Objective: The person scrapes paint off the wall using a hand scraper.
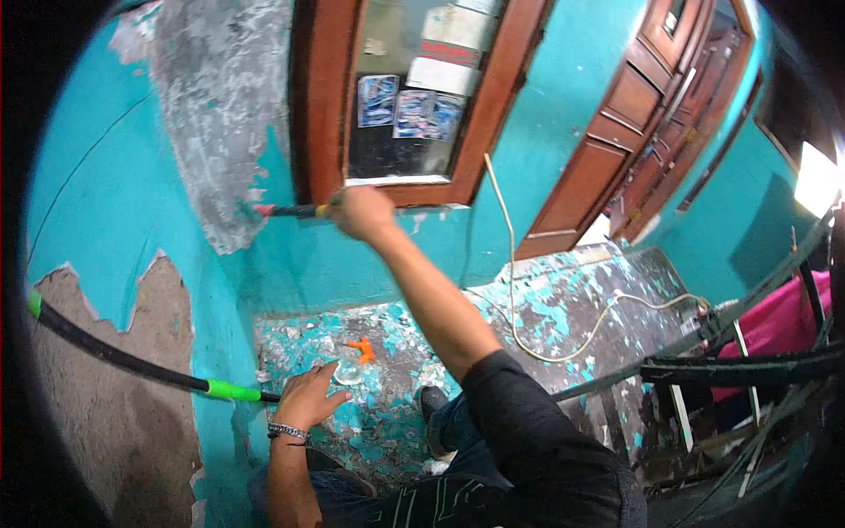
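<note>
My right hand is closed around the handle end of a long-handled tool, dark with a reddish tip. That tip touches the turquoise wall at the lower edge of a bare grey patch, left of the wooden window frame. Lower down, my left hand has its fingers spread and holds nothing visible; a chain bracelet is on its wrist. It is beside a black pole with green bands; whether they touch I cannot tell. An orange-handled tool lies on the floor by a clear round object.
Turquoise paint flakes litter the dark floor. A pale cable hangs from near the window and loops over the floor. A wooden door stands at right, with a bright lamp and pink cloth beyond.
</note>
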Available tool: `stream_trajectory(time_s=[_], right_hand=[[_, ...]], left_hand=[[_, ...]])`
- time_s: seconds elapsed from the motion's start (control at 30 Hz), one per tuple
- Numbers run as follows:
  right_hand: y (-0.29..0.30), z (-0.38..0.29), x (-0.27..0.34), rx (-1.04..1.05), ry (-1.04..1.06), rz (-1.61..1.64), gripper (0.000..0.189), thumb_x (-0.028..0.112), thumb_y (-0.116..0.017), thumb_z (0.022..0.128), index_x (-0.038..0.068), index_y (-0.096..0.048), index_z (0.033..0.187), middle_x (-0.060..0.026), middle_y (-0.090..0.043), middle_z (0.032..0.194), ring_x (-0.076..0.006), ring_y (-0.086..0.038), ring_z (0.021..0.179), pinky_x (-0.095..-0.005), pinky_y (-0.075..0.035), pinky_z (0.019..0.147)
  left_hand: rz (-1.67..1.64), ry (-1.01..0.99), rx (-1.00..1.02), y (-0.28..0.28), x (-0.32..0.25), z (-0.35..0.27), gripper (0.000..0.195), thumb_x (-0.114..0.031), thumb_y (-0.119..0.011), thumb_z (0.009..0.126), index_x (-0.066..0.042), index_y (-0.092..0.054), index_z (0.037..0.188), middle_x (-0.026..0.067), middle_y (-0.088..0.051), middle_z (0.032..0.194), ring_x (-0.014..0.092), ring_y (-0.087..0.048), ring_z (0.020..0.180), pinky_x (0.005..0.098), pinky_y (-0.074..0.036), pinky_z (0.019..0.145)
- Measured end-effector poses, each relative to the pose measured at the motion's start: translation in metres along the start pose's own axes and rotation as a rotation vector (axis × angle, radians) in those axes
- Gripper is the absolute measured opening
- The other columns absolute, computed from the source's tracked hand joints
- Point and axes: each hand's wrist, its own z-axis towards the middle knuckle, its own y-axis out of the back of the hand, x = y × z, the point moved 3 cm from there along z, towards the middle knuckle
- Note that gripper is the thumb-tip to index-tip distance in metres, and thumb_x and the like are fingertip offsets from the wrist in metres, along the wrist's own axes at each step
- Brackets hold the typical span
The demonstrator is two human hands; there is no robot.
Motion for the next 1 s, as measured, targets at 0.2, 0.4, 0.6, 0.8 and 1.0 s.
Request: stream_trajectory(time_s=[0.2, 0.4, 0.6, 0.8, 1.0], right_hand=[[-0.022, -0.034, 0.001, 0.018, -0.019, 0.156, 0.026, 0.034, -0.065, 0.081, 0.010, -0.071, 0.089, -0.0158, -0.068, 0.085, -0.0335, -0.066, 0.082, -0.0455, -0.052, 0.073], [-0.035, -0.122, -0.042, 0.060, -0.019, 0.497, 0.034, 0.033, -0.067, 0.079, 0.005, -0.069, 0.097, -0.0206, -0.066, 0.084, -0.0356, -0.065, 0.079, -0.0421, -0.050, 0.072], [-0.046, -0.190, -0.078, 0.075, -0.065, 0.740, 0.033, 0.025, -0.065, 0.083, 0.000, -0.062, 0.104, -0.0133, -0.066, 0.084, -0.0220, -0.063, 0.076, -0.0349, -0.048, 0.070], [-0.105, -0.202, -0.056, 0.319, -0.350, 1.199, 0.037, 0.024, -0.054, 0.091, 0.001, -0.049, 0.120, -0.0121, -0.062, 0.095, -0.0198, -0.061, 0.079, -0.0344, -0.049, 0.072], [-0.154, -0.200, -0.007, 0.059, -0.093, 0.933, 0.044, 0.028, -0.057, 0.090, 0.004, -0.045, 0.125, -0.0181, -0.061, 0.100, -0.0291, -0.060, 0.095, -0.0386, -0.046, 0.081]], left_hand=[[-0.032, -0.011, 0.022, -0.019, 0.022, 0.047, 0.065, -0.041, -0.066, 0.078, 0.001, -0.050, 0.126, 0.0217, -0.055, 0.124, 0.037, -0.052, 0.114, 0.0419, -0.042, 0.097], [0.015, 0.070, 0.112, -0.023, 0.024, 0.082, 0.066, -0.036, -0.068, 0.077, 0.001, -0.048, 0.128, 0.0218, -0.061, 0.113, 0.034, -0.059, 0.105, 0.0422, -0.046, 0.090], [-0.258, -0.035, 0.019, -0.023, -0.002, 0.101, 0.052, -0.024, -0.061, 0.085, 0.000, -0.046, 0.129, 0.0145, -0.064, 0.101, 0.023, -0.062, 0.091, 0.0363, -0.049, 0.081], [-1.128, -0.007, -0.202, -0.028, 0.019, 0.084, 0.048, -0.024, -0.054, 0.090, -0.002, -0.042, 0.132, 0.0061, -0.061, 0.102, 0.014, -0.060, 0.087, 0.0297, -0.047, 0.076], [-1.445, 0.079, -0.353, -0.031, 0.053, 0.072, 0.037, -0.022, -0.057, 0.090, -0.001, -0.047, 0.119, 0.0072, -0.060, 0.099, 0.016, -0.057, 0.092, 0.0303, -0.046, 0.078]])
